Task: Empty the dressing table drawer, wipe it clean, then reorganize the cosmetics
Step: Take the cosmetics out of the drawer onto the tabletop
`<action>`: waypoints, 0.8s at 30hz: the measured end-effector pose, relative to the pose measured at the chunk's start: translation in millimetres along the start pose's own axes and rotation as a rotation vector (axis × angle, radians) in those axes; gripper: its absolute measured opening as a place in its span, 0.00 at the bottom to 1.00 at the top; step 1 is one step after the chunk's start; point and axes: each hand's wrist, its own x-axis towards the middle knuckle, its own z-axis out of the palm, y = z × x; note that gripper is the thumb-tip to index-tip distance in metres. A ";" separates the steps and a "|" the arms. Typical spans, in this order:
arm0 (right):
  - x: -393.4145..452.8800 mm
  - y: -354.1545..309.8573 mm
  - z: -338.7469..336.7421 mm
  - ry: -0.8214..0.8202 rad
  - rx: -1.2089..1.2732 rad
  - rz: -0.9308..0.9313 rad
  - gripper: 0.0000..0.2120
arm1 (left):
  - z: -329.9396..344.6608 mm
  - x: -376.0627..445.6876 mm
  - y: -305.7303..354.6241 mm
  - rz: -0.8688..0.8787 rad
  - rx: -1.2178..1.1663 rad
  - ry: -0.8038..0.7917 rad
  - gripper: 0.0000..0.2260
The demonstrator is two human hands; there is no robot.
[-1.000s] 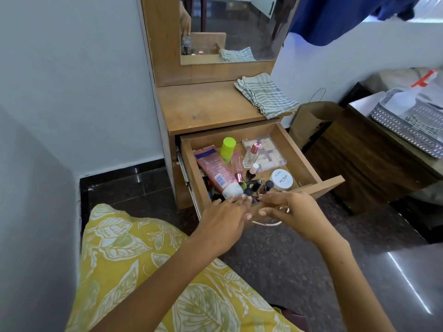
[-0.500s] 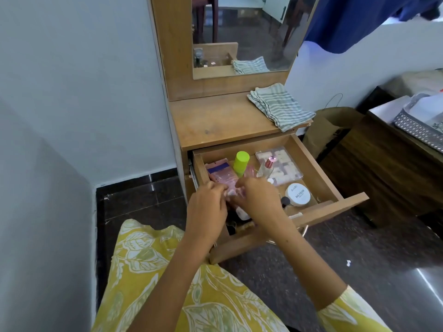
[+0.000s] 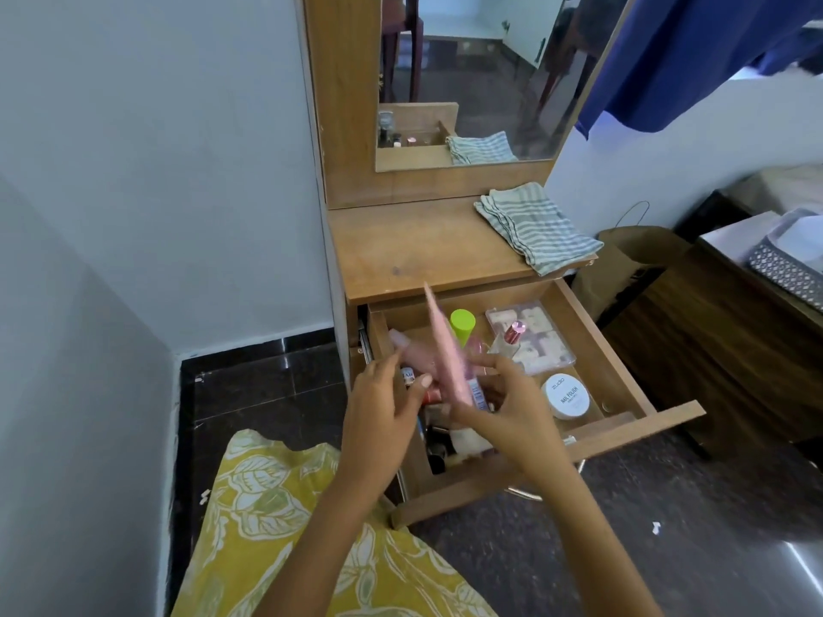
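Head view: right hand (image 3: 512, 409) grips a pink tube (image 3: 450, 354) over the open wooden drawer (image 3: 623, 385).
Flat, glossy tube's crimped end points up-left; left hand (image 3: 383, 405) beside it, fingers loosely curled.

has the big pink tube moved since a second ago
Yes. The big pink tube, earlier lying flat in the open wooden drawer, is now tilted up above it, held by the right hand.

Garment (image 3: 285, 527): you wear yellow cloth printed with pale green and white leaves, outlined in darker lines.
Forearms: both yours are bare, no sleeve showing on either.
Left hand (image 3: 383, 411): no rings or bands show; nails plain.
Right hand (image 3: 512, 411): likewise unadorned.
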 end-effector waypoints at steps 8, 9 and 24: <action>34.0 -22.6 0.7 -0.176 0.576 -0.097 0.21 | -21.7 25.3 2.0 0.049 -0.450 -0.080 0.25; 40.9 -27.7 3.5 -0.164 0.569 -0.130 0.21 | -25.2 31.0 3.7 0.077 -0.442 -0.041 0.25; 180.1 -90.5 64.7 0.030 0.238 -0.320 0.20 | -44.7 172.2 -14.8 0.231 0.049 0.363 0.26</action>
